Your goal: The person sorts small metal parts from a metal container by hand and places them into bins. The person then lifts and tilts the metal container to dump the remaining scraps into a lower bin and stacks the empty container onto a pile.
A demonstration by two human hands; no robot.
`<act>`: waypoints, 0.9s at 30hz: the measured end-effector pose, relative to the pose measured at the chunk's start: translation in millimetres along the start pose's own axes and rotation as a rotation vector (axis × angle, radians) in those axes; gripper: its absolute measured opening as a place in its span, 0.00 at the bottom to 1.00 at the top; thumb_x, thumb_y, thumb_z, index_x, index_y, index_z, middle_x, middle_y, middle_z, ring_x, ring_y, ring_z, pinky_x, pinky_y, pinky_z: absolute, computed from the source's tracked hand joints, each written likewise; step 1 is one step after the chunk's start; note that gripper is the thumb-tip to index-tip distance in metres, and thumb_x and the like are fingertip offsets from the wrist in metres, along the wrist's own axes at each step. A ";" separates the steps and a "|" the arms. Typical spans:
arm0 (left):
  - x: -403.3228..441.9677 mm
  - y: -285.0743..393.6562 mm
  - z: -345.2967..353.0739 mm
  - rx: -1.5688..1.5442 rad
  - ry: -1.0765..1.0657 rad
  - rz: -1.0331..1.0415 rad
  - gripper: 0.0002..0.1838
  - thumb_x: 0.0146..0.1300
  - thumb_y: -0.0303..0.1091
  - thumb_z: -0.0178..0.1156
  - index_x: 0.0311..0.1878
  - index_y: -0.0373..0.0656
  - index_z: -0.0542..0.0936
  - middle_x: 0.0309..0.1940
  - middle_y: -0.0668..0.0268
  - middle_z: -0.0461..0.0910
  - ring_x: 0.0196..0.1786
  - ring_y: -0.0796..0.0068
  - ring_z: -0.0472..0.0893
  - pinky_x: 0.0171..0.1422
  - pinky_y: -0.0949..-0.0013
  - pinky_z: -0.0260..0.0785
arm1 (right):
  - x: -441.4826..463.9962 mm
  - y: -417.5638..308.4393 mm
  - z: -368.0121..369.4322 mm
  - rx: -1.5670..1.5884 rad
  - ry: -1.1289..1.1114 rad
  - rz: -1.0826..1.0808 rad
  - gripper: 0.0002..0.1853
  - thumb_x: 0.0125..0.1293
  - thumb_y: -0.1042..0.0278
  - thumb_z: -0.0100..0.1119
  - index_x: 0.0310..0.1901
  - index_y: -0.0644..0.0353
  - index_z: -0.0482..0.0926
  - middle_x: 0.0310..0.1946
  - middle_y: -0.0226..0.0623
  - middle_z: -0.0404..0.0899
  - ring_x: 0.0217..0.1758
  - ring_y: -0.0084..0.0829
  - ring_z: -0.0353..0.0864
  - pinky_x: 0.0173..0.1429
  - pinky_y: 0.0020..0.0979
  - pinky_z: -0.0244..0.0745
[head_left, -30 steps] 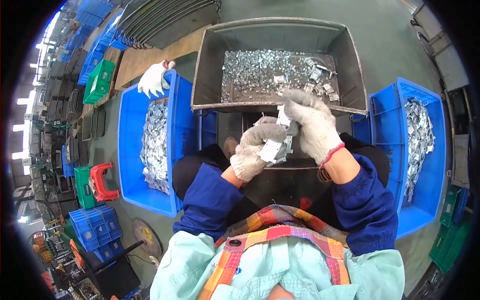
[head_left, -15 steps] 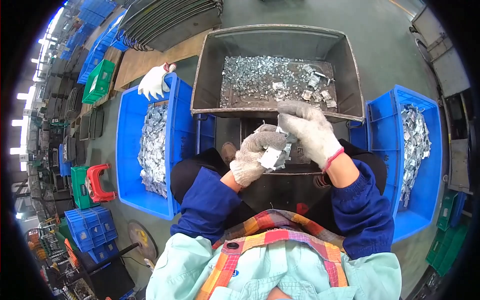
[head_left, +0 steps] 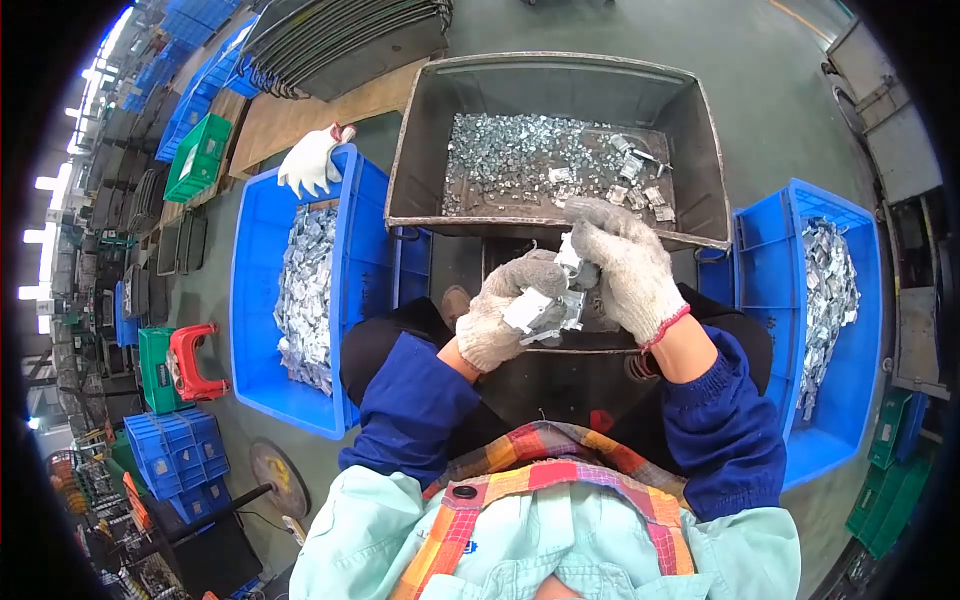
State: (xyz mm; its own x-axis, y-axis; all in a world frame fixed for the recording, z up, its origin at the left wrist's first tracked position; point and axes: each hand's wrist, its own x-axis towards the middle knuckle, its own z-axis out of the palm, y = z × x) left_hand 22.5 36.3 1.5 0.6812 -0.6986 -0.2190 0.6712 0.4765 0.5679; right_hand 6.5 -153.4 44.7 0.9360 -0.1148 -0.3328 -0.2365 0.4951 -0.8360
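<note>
Two gloved hands work close together just on the wearer's side of a grey metal bin (head_left: 560, 85). The left hand (head_left: 495, 315) is closed around a loose bunch of silvery metal pieces (head_left: 527, 311), which stick out past its fingers. The right hand (head_left: 640, 275) has its fingers curled in beside a small bright piece (head_left: 568, 254) at the top of the bunch; whether they pinch it, I cannot tell. The step in hand looks like fingering single pieces within the bunch, and handling them further calls for a steady left grip, since they overlap loosely. Small metal bits (head_left: 500, 150) cover part of the bin's floor. Left of the bin, a blue tub (head_left: 262, 235) holds more metal, with a white glove (head_left: 310, 163) over its rim.
</note>
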 end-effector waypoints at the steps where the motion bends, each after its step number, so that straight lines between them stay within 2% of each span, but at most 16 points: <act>1: -1.4 -1.7 -5.2 -0.014 0.000 -0.012 0.21 0.70 0.34 0.64 0.63 0.39 0.77 0.50 0.58 0.83 0.41 0.68 0.87 0.38 0.67 0.84 | -1.9 -3.2 1.8 -0.050 0.012 -0.017 0.18 0.71 0.72 0.61 0.61 0.66 0.80 0.46 0.34 0.84 0.45 0.24 0.82 0.50 0.28 0.78; 5: -3.7 -4.5 0.2 -0.007 0.137 -0.036 0.21 0.72 0.34 0.62 0.64 0.39 0.77 0.47 0.58 0.84 0.37 0.66 0.87 0.31 0.68 0.82 | -3.2 -5.8 -2.8 -0.163 0.006 -0.044 0.18 0.71 0.71 0.61 0.61 0.65 0.81 0.46 0.33 0.84 0.45 0.23 0.82 0.51 0.27 0.78; 8: -2.9 -2.1 0.3 -0.056 0.132 -0.061 0.21 0.72 0.35 0.62 0.65 0.40 0.76 0.48 0.57 0.84 0.37 0.64 0.88 0.26 0.69 0.80 | -12.8 -14.3 5.6 -0.207 0.056 -0.061 0.18 0.71 0.72 0.59 0.60 0.65 0.81 0.46 0.32 0.84 0.45 0.23 0.81 0.50 0.26 0.78; 10: -1.9 5.2 -11.6 -0.177 -0.090 -0.121 0.25 0.69 0.33 0.66 0.66 0.37 0.76 0.52 0.56 0.84 0.45 0.65 0.87 0.41 0.67 0.83 | -17.5 -19.8 10.8 -0.269 0.101 -0.081 0.17 0.71 0.72 0.58 0.60 0.65 0.81 0.46 0.32 0.84 0.44 0.23 0.81 0.49 0.26 0.77; 12: -1.6 7.8 -9.0 -0.152 -0.146 -0.094 0.26 0.67 0.33 0.67 0.66 0.37 0.75 0.53 0.56 0.84 0.48 0.64 0.87 0.48 0.63 0.84 | -15.1 -19.3 8.8 -0.194 0.136 -0.055 0.18 0.71 0.71 0.58 0.60 0.65 0.81 0.46 0.32 0.84 0.45 0.23 0.81 0.49 0.26 0.77; 14: -4.6 7.3 7.3 0.012 -0.031 0.019 0.25 0.67 0.34 0.65 0.65 0.37 0.76 0.51 0.57 0.84 0.47 0.62 0.86 0.46 0.58 0.83 | -11.4 -17.7 4.1 -0.132 0.136 -0.033 0.18 0.71 0.71 0.58 0.61 0.65 0.81 0.46 0.33 0.84 0.46 0.23 0.81 0.50 0.26 0.77; 16: -7.3 15.8 23.6 0.153 0.032 -0.016 0.25 0.65 0.33 0.65 0.65 0.36 0.76 0.54 0.57 0.83 0.51 0.62 0.85 0.53 0.56 0.81 | -7.7 -17.1 -2.7 -0.086 0.105 -0.016 0.19 0.71 0.71 0.58 0.61 0.65 0.80 0.47 0.34 0.85 0.47 0.23 0.81 0.53 0.27 0.77; 17: -8.5 17.3 26.4 0.220 0.066 -0.035 0.26 0.64 0.32 0.65 0.65 0.36 0.76 0.56 0.57 0.82 0.53 0.62 0.84 0.56 0.54 0.79 | -8.8 -17.7 -2.2 -0.149 0.119 -0.093 0.18 0.72 0.70 0.59 0.61 0.65 0.80 0.47 0.34 0.85 0.47 0.22 0.81 0.51 0.26 0.78; 18: -0.9 13.9 7.2 0.170 0.022 -0.107 0.25 0.62 0.31 0.63 0.64 0.36 0.76 0.58 0.56 0.81 0.52 0.60 0.84 0.55 0.57 0.80 | -11.6 -19.5 2.4 -0.214 0.133 -0.163 0.18 0.72 0.69 0.59 0.61 0.65 0.80 0.47 0.34 0.85 0.47 0.21 0.82 0.50 0.26 0.78; 19: 2.8 7.7 -2.3 0.262 0.004 -0.025 0.25 0.63 0.32 0.63 0.63 0.37 0.77 0.56 0.58 0.82 0.50 0.63 0.84 0.52 0.60 0.79 | -15.9 -19.5 6.4 -0.283 0.146 -0.222 0.18 0.73 0.68 0.60 0.60 0.65 0.80 0.46 0.34 0.85 0.46 0.21 0.82 0.48 0.25 0.79; 20: 6.4 1.2 -12.0 0.354 -0.006 0.058 0.24 0.64 0.33 0.64 0.63 0.39 0.77 0.53 0.59 0.83 0.48 0.65 0.85 0.49 0.62 0.79 | -17.3 -17.5 8.1 -0.359 0.167 -0.292 0.17 0.73 0.68 0.61 0.60 0.65 0.81 0.46 0.35 0.85 0.48 0.23 0.83 0.51 0.26 0.79; 21: 6.3 9.1 -5.5 0.330 -0.008 0.035 0.22 0.65 0.32 0.64 0.63 0.39 0.77 0.52 0.60 0.83 0.45 0.67 0.85 0.44 0.64 0.80 | -18.4 -17.4 9.7 -0.304 0.155 -0.272 0.18 0.73 0.67 0.62 0.60 0.65 0.80 0.48 0.36 0.86 0.50 0.25 0.83 0.56 0.28 0.78; 23: 0.1 14.3 8.9 0.253 0.004 -0.006 0.20 0.68 0.29 0.63 0.62 0.41 0.78 0.50 0.62 0.84 0.40 0.70 0.86 0.36 0.68 0.81 | -13.3 -10.5 2.0 -0.521 0.104 -0.441 0.18 0.73 0.67 0.63 0.60 0.65 0.81 0.51 0.38 0.86 0.52 0.26 0.84 0.59 0.29 0.78; 25: 0.2 14.3 21.4 0.144 0.095 -0.028 0.19 0.68 0.29 0.64 0.62 0.42 0.78 0.49 0.62 0.84 0.38 0.72 0.86 0.31 0.70 0.80 | -13.6 -8.6 0.1 -0.608 0.059 -0.506 0.18 0.72 0.66 0.63 0.59 0.65 0.82 0.53 0.40 0.86 0.55 0.28 0.84 0.62 0.30 0.77; 26: 1.5 9.9 19.9 0.133 0.164 -0.015 0.18 0.68 0.30 0.66 0.60 0.41 0.79 0.47 0.63 0.85 0.37 0.73 0.86 0.28 0.72 0.80 | -19.9 -12.5 6.6 -0.550 0.045 -0.453 0.18 0.71 0.67 0.63 0.59 0.65 0.82 0.55 0.42 0.85 0.58 0.29 0.84 0.64 0.31 0.76; 27: -1.2 6.0 17.5 0.111 0.143 -0.011 0.19 0.68 0.30 0.66 0.60 0.42 0.79 0.46 0.63 0.85 0.37 0.73 0.87 0.28 0.72 0.80 | -20.0 -10.5 3.9 -0.603 0.039 -0.457 0.18 0.71 0.67 0.63 0.59 0.65 0.82 0.55 0.42 0.85 0.57 0.29 0.84 0.64 0.31 0.76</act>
State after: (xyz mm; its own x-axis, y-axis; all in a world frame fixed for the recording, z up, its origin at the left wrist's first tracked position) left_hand 20.7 30.6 19.1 0.7138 -0.6165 -0.3323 0.6481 0.4016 0.6471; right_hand -8.7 -152.9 61.9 0.9679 -0.2313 0.0981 0.0605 -0.1642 -0.9846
